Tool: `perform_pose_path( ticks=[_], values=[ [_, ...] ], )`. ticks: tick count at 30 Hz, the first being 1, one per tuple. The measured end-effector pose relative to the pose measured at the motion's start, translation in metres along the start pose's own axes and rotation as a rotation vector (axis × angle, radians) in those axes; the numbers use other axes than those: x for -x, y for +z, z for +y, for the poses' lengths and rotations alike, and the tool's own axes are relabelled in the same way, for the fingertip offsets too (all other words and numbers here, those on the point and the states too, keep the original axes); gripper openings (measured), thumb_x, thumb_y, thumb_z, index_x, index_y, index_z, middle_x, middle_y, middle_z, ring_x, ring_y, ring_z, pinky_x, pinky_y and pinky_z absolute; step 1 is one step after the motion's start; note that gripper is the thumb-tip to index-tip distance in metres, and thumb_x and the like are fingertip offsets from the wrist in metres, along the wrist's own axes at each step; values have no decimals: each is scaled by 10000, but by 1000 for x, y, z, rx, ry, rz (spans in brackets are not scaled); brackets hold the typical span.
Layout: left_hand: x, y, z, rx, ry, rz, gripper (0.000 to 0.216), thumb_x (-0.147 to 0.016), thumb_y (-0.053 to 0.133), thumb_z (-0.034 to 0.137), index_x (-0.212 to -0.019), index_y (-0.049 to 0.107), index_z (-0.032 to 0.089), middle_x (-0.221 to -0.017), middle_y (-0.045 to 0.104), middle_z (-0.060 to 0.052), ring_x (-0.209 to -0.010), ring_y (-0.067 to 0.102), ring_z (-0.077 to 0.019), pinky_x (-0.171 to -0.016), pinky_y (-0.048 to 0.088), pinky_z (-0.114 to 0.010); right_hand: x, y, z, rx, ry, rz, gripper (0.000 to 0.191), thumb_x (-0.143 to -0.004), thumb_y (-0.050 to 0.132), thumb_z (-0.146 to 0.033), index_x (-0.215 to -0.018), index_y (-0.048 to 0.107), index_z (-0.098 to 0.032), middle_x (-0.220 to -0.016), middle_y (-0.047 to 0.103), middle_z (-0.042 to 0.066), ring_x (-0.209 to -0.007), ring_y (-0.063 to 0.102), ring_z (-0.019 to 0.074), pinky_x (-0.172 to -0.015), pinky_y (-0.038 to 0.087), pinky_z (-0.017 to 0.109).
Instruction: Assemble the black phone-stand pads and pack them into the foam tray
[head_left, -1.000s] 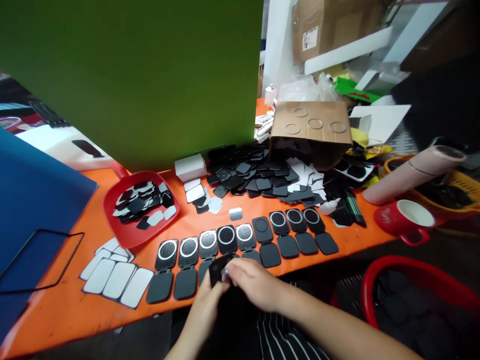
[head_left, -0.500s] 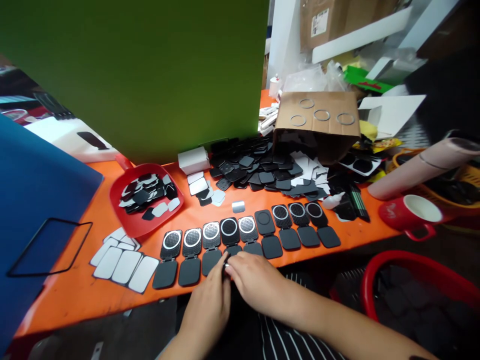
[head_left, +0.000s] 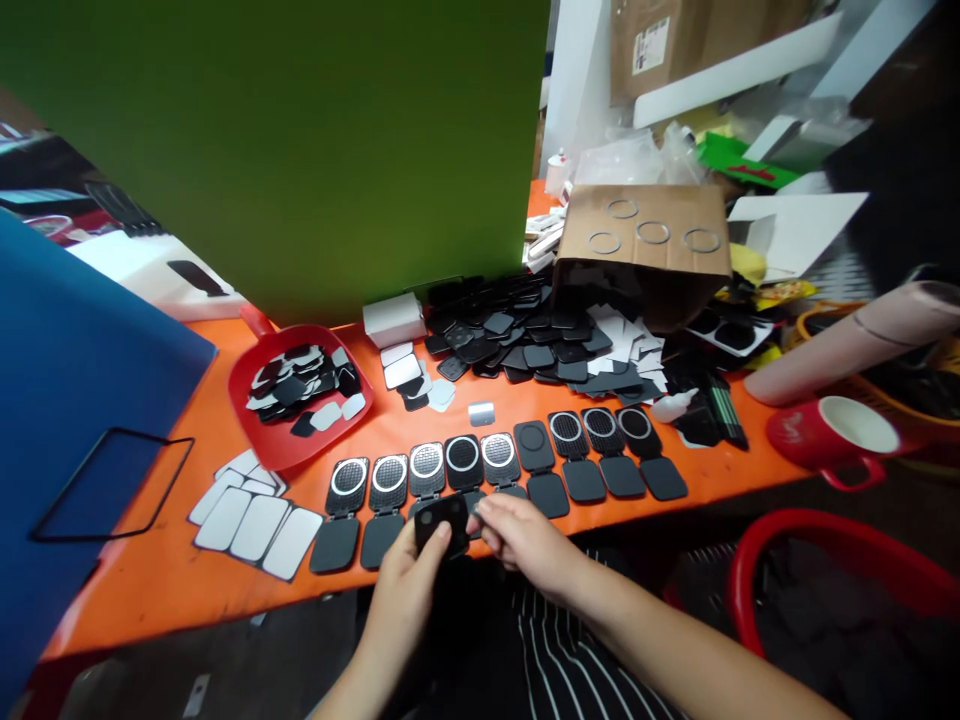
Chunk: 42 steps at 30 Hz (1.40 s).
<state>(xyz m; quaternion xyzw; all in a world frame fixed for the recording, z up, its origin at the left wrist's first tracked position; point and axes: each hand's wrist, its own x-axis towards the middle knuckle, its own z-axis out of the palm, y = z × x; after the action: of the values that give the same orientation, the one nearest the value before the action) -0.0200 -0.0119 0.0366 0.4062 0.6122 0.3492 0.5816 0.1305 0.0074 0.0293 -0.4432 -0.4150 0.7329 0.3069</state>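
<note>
My left hand [head_left: 409, 585] holds a small black rounded plate [head_left: 442, 522] up at the near edge of the orange table [head_left: 165, 590]. My right hand [head_left: 525, 540] is at the plate's right edge, fingertips pinched on it. Just beyond both hands lies a row of black hinged pieces [head_left: 499, 470], most with silver rings around mesh discs. Whether the plate is one piece or hinged like those I cannot tell.
A red scoop [head_left: 300, 395] of black and white pads sits at left, white pads [head_left: 247, 520] in front of it. Behind the row are a pile of black parts [head_left: 525, 345], a tipped cardboard box [head_left: 645, 250], a red mug [head_left: 832, 435], a red basket [head_left: 847, 590] and a green board [head_left: 300, 150].
The hands, pressed together low at the table edge half a second ago, have separated slightly; the black plate is lifted and faces up in the left hand.
</note>
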Motion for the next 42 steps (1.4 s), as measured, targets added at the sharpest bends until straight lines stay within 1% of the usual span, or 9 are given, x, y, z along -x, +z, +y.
perform_pose_path(
  ticks=[3,8,15,21,23,26,30,33,42],
  values=[
    [4,-5,0,-204,82,15,330,-786,528,372,-1011,608,143,-971,660,-83,-884,600,-237,-794,452,-327,2,-2,-2,155,-24,-8,288,-862,376,-377,-725,504,-159,-615,431,-29,-516,370,71,-479,283,193],
    [13,-14,-5,-611,397,-72,284,-831,472,262,-1091,581,221,-1075,625,-59,-967,576,-199,-844,440,-285,7,2,-8,325,-41,16,276,-861,383,-356,-683,473,-165,-641,457,-17,-596,405,90,-546,314,210],
    [23,-27,-7,-977,729,-152,486,-784,426,95,-1259,424,197,-1131,594,-78,-981,577,-172,-820,473,-257,13,9,2,-115,262,-147,290,-837,399,-437,-705,411,-179,-618,375,-49,-434,257,36,-396,185,171],
    [31,-26,-5,-940,714,-117,488,-773,423,90,-1244,448,213,-1083,619,-82,-938,594,-193,-795,483,-292,7,19,3,-300,283,-90,294,-771,527,-414,-661,421,-163,-540,358,-67,-396,203,19,-379,81,184],
    [26,-26,-2,-790,602,-90,402,-798,435,138,-1183,508,224,-1071,626,-77,-937,595,-195,-806,473,-296,5,21,0,-363,244,-89,294,-779,520,-427,-687,455,-156,-530,361,-67,-393,220,20,-378,84,185],
    [13,-29,5,-413,290,93,282,-800,493,276,-1045,577,164,-951,661,-92,-866,618,-219,-763,487,-320,4,22,-6,-470,233,-148,338,-810,449,-500,-806,497,-166,-548,374,-66,-391,222,21,-380,90,176],
    [-2,-32,9,-66,97,283,389,-726,582,390,-998,556,113,-874,661,-90,-819,623,-243,-727,490,-349,8,21,-14,-417,272,-203,304,-823,451,-449,-843,521,-153,-594,397,-53,-408,226,13,-387,100,163],
    [2,-27,9,-137,135,256,360,-712,603,374,-980,583,135,-888,663,-74,-847,613,-232,-757,477,-329,8,20,-13,-311,285,-195,266,-826,449,-401,-820,521,-145,-589,401,-51,-400,235,15,-379,113,163],
    [21,-21,-4,-604,528,-52,316,-819,488,199,-1123,542,267,-1088,619,-48,-952,593,-191,-826,472,-297,9,17,-6,-222,267,-103,292,-825,417,-425,-682,413,-170,-560,367,-68,-368,192,11,-349,123,161]
  ],
)
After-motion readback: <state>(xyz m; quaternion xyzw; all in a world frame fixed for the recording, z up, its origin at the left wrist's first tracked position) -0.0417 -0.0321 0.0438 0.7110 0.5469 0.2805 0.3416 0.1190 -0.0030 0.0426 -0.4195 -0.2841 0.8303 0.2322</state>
